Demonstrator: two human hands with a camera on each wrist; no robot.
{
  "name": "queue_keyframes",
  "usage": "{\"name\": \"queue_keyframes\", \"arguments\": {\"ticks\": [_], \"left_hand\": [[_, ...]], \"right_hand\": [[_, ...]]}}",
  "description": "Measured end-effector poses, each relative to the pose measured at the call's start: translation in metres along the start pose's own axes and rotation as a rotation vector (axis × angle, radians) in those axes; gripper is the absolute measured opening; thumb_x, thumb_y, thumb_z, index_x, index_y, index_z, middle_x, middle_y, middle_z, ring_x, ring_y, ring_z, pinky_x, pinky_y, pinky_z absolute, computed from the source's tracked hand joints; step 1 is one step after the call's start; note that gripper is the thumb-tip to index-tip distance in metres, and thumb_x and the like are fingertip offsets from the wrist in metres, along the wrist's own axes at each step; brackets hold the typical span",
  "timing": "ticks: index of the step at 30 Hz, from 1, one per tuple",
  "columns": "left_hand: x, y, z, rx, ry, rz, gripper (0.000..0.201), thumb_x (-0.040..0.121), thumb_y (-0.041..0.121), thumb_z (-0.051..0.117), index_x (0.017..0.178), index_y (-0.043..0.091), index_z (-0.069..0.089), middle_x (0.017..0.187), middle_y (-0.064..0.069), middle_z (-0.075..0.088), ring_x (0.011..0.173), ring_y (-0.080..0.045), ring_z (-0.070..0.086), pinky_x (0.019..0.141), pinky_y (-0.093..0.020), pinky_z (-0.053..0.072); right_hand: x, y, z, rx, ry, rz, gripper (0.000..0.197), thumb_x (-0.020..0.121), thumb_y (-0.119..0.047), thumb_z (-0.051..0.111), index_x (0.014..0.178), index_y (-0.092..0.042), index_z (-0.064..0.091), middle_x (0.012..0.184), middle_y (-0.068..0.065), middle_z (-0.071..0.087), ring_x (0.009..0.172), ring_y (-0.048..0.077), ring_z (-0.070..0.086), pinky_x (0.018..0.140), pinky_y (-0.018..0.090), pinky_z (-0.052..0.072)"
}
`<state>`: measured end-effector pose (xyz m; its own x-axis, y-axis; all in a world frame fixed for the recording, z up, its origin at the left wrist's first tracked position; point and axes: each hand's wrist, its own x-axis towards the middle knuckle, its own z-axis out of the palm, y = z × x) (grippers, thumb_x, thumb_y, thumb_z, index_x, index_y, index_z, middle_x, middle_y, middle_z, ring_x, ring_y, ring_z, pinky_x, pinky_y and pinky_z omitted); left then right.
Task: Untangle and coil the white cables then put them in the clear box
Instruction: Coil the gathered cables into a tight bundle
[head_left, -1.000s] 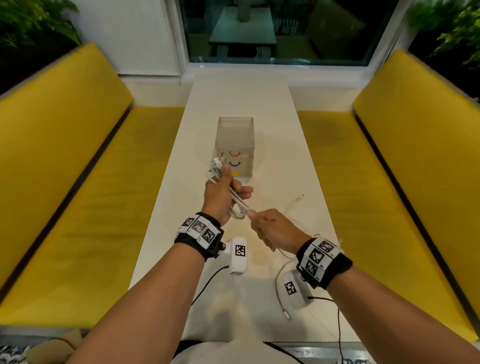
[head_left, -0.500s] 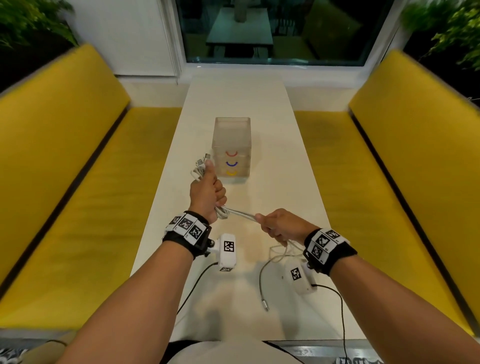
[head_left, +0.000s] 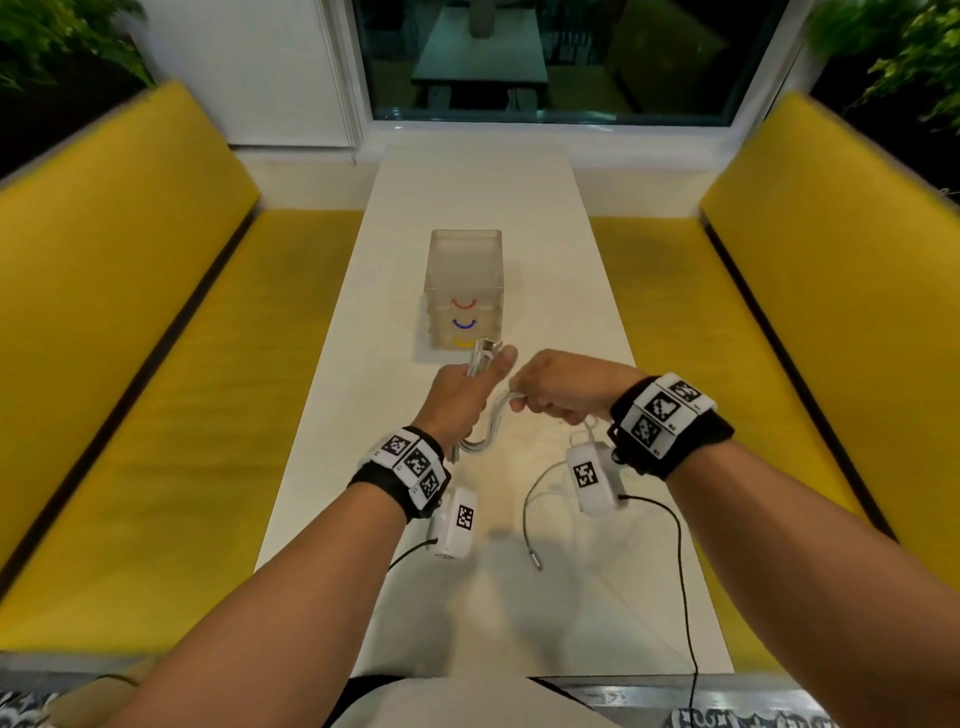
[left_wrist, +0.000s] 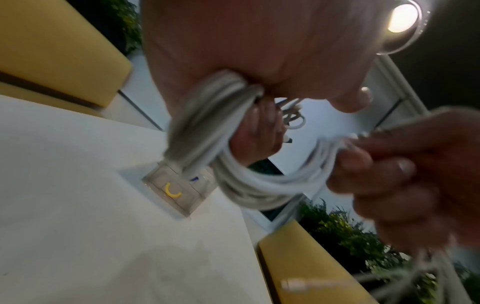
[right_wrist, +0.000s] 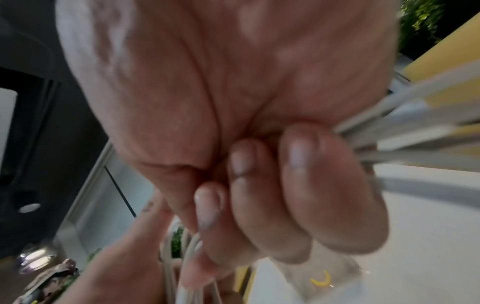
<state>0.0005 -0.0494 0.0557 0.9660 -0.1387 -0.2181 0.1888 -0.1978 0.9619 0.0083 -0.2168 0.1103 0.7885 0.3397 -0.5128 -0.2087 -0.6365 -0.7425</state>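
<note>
Your left hand (head_left: 457, 400) was closed around the cables (head_left: 485, 431), the fingers curled tight on a bundle of several loops with the thumb laid up along it. Plug ends stuck out above the thumb, and the loops hung below the fist. Your right hand (head_left: 563, 392) was closed too, its fingers (right_wrist: 324, 185) pinching the strands where they left the coil, just beside your left thumb. From the right fist a loose tail (head_left: 535, 499) ran down onto the table (head_left: 571, 270) near your wrist and ended in a small metal plug.

The cables looked light, soft and limp, and probably smooth enough to slide through a slack grip. You would likely do best to hold the bundle across all its loops at once, as your left hand did, because a coil like this tends to spring open if only one strand is held. The plug ends are the stiff parts, so they should be tucked in, not bent.

The box (head_left: 465, 291) stood on the table just beyond your fingertips, with nothing white visible inside. Its near face showed three curved marks, red, blue and yellow. I could read no lettering or brand on it. The wrist straps carried only black-and-white square codes.
</note>
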Motion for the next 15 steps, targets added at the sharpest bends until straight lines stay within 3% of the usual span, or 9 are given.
{"name": "queue_keyframes", "arguments": {"ticks": [2,5,8,10,13,15], "left_hand": [[-0.001,-0.002,0.008,0.020,-0.056,0.047,0.063,0.078,0.082,0.055,0.061,0.022,0.053,0.050,0.008,0.039,0.042,-0.011,0.030,0.046,-0.026,0.023],[0.000,-0.005,0.007,-0.037,-0.118,0.040,0.061,0.075,0.079,0.060,0.070,0.019,0.054,0.055,0.003,0.034,0.043,-0.012,0.029,0.043,-0.023,0.024],[0.001,-0.008,0.004,-0.061,-0.227,0.051,0.037,0.087,0.049,0.073,0.084,0.014,0.060,0.058,0.001,0.027,0.045,-0.014,0.023,0.043,-0.023,0.021],[0.000,-0.008,0.005,-0.063,-0.272,0.052,0.029,0.092,0.037,0.071,0.094,0.010,0.063,0.059,0.000,0.027,0.046,-0.015,0.022,0.043,-0.024,0.020],[0.001,-0.011,0.008,-0.003,-0.247,0.059,0.037,0.096,0.040,0.064,0.104,0.004,0.063,0.059,0.004,0.032,0.046,-0.013,0.029,0.043,-0.024,0.026],[0.001,-0.014,0.007,0.046,-0.224,0.069,0.033,0.099,0.043,0.058,0.100,0.011,0.065,0.057,0.008,0.037,0.047,-0.011,0.032,0.044,-0.025,0.029]], "right_hand": [[-0.001,-0.014,-0.004,-0.019,-0.012,-0.009,0.021,0.091,-0.019,0.046,0.082,-0.010,0.061,0.056,-0.004,0.037,0.047,0.011,0.022,0.045,0.022,0.016],[0.000,-0.021,-0.009,-0.018,-0.047,0.006,0.022,0.094,-0.015,0.046,0.077,-0.010,0.059,0.058,-0.001,0.037,0.047,0.012,0.022,0.044,0.021,0.016],[0.003,-0.018,-0.016,0.046,-0.021,0.005,0.040,0.101,-0.021,0.055,0.063,-0.011,0.051,0.049,-0.002,0.036,0.042,0.012,0.022,0.043,0.021,0.017],[0.004,-0.016,-0.020,0.048,0.007,-0.005,0.041,0.099,-0.024,0.063,0.063,-0.008,0.053,0.044,-0.002,0.037,0.039,0.011,0.025,0.041,0.020,0.019],[0.004,-0.014,-0.025,-0.072,0.059,-0.026,0.042,0.090,-0.037,0.073,0.066,-0.005,0.061,0.045,0.001,0.047,0.040,0.014,0.036,0.040,0.021,0.027],[0.005,-0.013,-0.028,-0.181,0.089,-0.012,0.052,0.085,-0.054,0.072,0.067,-0.006,0.065,0.050,0.003,0.052,0.044,0.018,0.041,0.045,0.025,0.034]]}}
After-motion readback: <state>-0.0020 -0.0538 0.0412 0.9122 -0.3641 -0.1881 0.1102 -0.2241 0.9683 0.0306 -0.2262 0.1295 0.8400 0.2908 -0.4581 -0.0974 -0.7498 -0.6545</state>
